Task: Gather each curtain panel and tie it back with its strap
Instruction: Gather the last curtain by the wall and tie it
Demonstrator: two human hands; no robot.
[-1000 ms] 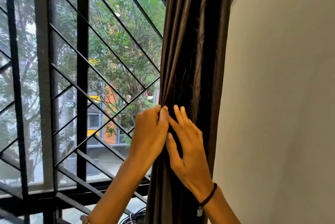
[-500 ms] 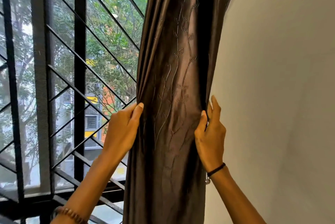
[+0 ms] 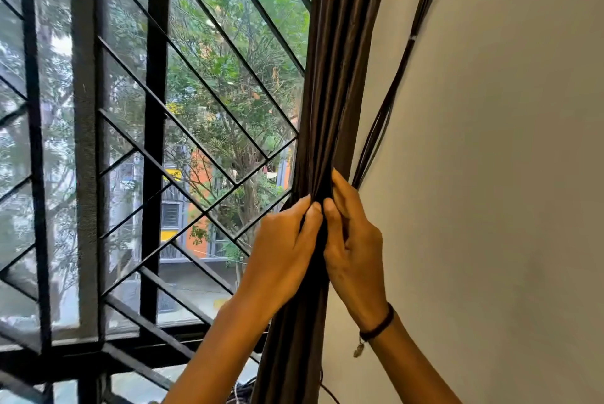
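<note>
Curtain panel point(image 3: 340, 76) bunched into a tight column, right of centre frame.
My left hand point(image 3: 284, 250) and right hand point(image 3: 354, 250) both clench the folds, thumbs side by side mid-frame. Dark cords point(image 3: 399, 76) slant on the wall point(image 3: 506, 174), right; window grille point(image 3: 157, 109) fills the left.

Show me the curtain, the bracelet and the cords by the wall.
curtain point(image 3: 340, 76), head view, gathered upper folds.
bracelet point(image 3: 377, 328), head view, dark band around the wrist.
cords point(image 3: 392, 93), head view, middle stretch against the wall.
</note>
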